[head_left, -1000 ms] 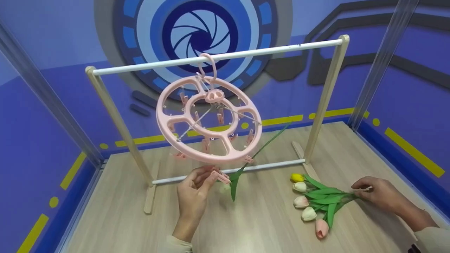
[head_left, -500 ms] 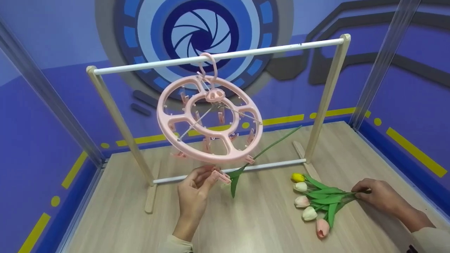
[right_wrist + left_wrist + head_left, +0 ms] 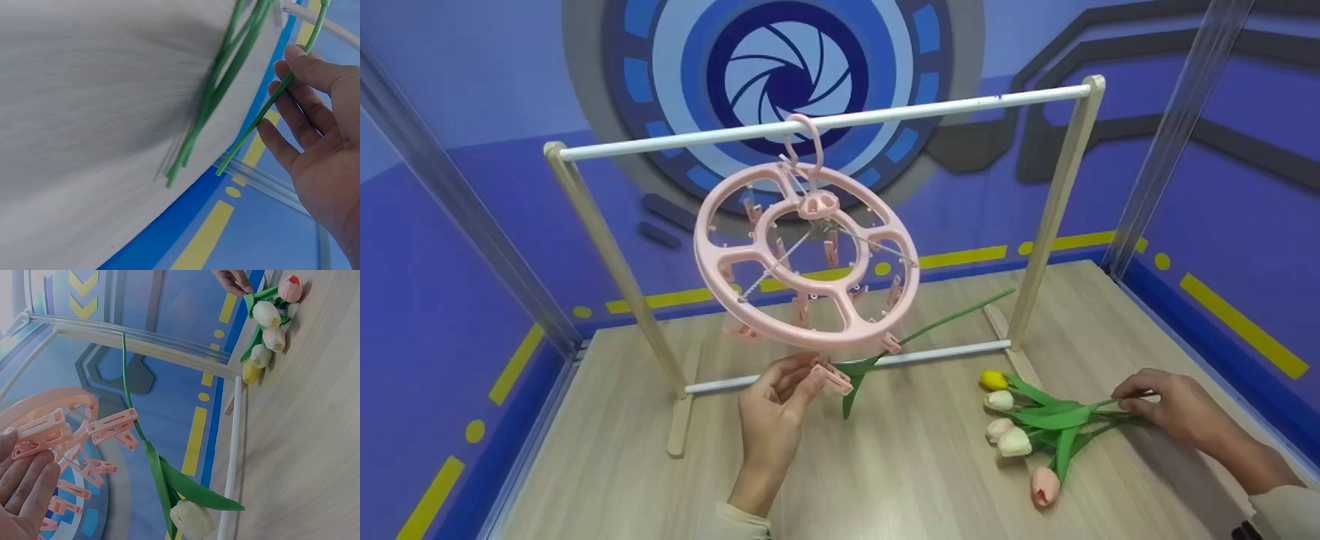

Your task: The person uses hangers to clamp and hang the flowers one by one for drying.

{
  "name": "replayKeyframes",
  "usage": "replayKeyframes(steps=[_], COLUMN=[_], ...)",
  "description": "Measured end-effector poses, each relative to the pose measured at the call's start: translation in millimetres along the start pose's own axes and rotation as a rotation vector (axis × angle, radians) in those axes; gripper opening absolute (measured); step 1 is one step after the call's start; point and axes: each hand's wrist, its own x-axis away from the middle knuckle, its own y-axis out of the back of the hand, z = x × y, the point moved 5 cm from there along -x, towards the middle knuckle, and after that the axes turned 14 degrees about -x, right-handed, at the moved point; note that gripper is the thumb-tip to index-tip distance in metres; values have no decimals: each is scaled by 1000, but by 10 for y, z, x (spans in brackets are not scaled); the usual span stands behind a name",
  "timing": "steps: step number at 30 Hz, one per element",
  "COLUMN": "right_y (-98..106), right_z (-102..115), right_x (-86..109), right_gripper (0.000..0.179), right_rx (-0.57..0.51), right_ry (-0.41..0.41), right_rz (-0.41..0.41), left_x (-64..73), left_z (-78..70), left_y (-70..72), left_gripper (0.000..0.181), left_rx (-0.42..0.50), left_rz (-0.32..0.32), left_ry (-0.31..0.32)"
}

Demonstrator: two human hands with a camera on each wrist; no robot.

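My left hand [image 3: 772, 409] pinches a pink clothespin [image 3: 834, 379] below the front rim of a round pink clip hanger [image 3: 810, 330]. Beside it, another clothespin [image 3: 115, 424] grips the stem of a white tulip [image 3: 192, 519], which hangs head down with two green leaves [image 3: 191, 486]. In the head view that bloom is hidden behind my left hand and its clothespin. My right hand [image 3: 1174, 412] pinches one green stem [image 3: 270, 104] with thumb and fingertips, raised off the table. Other stems [image 3: 211, 107] of the tulip bunch [image 3: 1050, 420] lie beside it.
The hanger hooks over the white top bar [image 3: 930, 114] of a wooden-sided rack [image 3: 1054, 217]. A lower white bar [image 3: 945, 352] crosses close to the table [image 3: 900, 480]. More clothespins [image 3: 73, 489] dangle under the hanger. A patterned blue wall [image 3: 510, 240] stands behind.
The clipped tulip has swung, its stem end going right and downward and its leaves shifting left. My right hand has raised one stem, and a white bloom in the bunch has moved slightly up.
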Motion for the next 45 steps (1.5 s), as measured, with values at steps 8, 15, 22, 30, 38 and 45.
replayKeyframes(steps=[8, 15, 22, 30, 38, 45], right_y=[-9, -64, -137, -207, -326, -441], right_z=[261, 624, 1024, 1399, 1756, 2012], right_x=[-137, -302, -467, -599, -722, -844], right_gripper=[34, 37, 42, 46, 45, 43], right_rx=[-14, -34, -114, -161, -210, -244], right_ry=[104, 192, 304, 396, 445, 508], right_rz=[-32, -33, -8, 33, 77, 97], left_x=[1, 6, 20, 15, 28, 31], left_z=[-7, -20, -35, -65, -101, -116], left_y=[-1, 0, -12, -45, -77, -95], left_gripper=[22, 23, 22, 22, 21, 20], left_rx=[1, 8, 1, 13, 28, 3], left_rz=[3, 2, -3, 0, 3, 12], left_ry=[-5, -5, -28, -34, -52, -55])
